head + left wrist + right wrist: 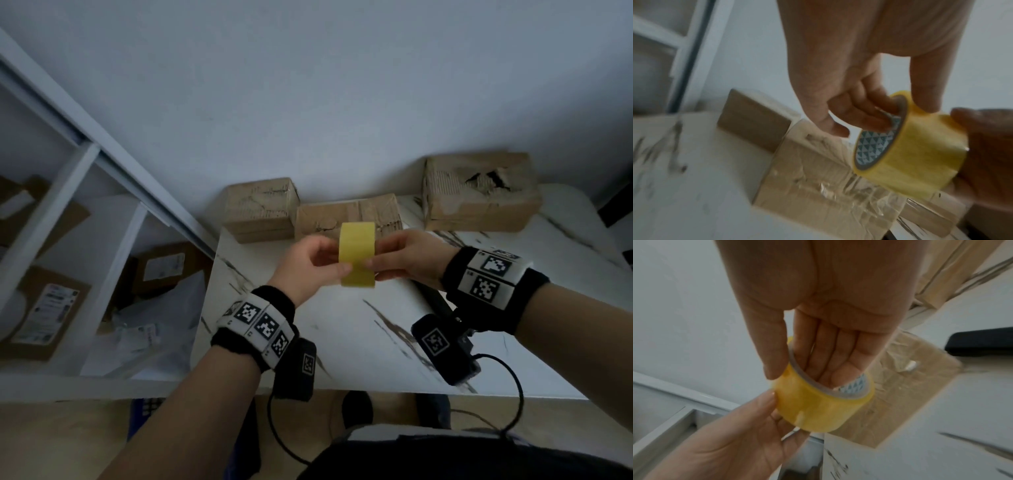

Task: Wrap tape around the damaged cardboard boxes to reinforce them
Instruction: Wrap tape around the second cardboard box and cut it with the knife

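At mid-frame in the head view, a roll of yellow translucent tape (357, 254) is held above the white marbled surface (342, 329), its core axis running left to right between the hands. The left hand (310, 265) grasps it with fingers curled into the core, thumb on the outer band. The right hand (407, 257) grips likewise. The cardboard core carries a blue-and-white triangle print; no writing is readable. Three torn, crumpled cardboard boxes (479, 192) line the surface's upper edge.

Clearance: three boxes line the table's far edge

Left box (261, 209) and middle box (347, 216) touch; torn box (479, 192) stands apart, leaving a gap. Bare marble table (359, 329) in front; wall directly behind; shelf unit (85, 212) flanks left.
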`<state>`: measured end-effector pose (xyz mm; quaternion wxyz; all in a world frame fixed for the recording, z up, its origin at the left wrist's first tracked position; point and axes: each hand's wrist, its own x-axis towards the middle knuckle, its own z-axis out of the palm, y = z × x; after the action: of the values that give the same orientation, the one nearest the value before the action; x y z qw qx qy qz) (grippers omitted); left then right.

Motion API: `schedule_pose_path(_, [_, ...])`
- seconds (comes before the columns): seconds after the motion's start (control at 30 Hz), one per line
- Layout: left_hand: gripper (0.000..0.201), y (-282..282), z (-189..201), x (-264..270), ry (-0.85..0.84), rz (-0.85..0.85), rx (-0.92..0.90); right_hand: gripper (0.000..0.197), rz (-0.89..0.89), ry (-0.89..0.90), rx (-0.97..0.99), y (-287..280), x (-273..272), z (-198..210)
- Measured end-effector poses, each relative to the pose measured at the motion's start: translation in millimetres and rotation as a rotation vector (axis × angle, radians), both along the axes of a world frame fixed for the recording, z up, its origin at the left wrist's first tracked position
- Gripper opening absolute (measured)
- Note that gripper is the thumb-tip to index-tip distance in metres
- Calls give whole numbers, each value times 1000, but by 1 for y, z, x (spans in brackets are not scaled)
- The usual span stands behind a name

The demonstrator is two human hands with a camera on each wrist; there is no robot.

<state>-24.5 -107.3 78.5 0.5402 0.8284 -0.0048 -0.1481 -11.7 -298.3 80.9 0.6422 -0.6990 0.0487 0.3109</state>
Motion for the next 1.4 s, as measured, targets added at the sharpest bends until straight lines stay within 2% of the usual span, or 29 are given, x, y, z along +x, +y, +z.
schedule_pose_path(0.1, [63, -3, 12, 5, -266, -54, 246, 7, -16, -29, 5, 1, 5, 13])
schedule_pose_path(0.23, [52, -13, 32, 5, -438, -220, 497, 26, -30, -51, 49, 2, 9, 22])
schedule_pose_path(0.33, [48, -17, 41, 5, -494, -198, 571, 2, -57, -60, 65, 2, 9, 30])
schedule_pose_path(0.4, [47, -17, 46, 7, -527, -184, 593, 8, -69, -75, 83, 1, 11, 33])
schedule_pose_path(0.5, [46, -17, 52, 9, -554, -158, 576, 7, -39, -112, 74, 0, 12, 39])
schedule_pose_path(0.73, [48, -15, 57, 16, -570, -96, 590, 26, 34, -332, -200, 0, 16, 44])
schedule_pose_path(0.87, [31, -17, 59, 19, -617, -34, 589, 20, -21, -400, -222, 3, 18, 45])
schedule_pose_path(0.97, [19, -19, 59, 20, -601, -41, 604, 25, -30, -425, -222, 4, 20, 48])
schedule_pose_path(1.13, [34, -21, 55, 24, -570, -2, 477, 23, -19, -445, -270, 2, 22, 53])
schedule_pose_path(1.4, [31, -28, 63, 23, -615, -84, 738, 20, -88, -510, -378, 9, 18, 56])
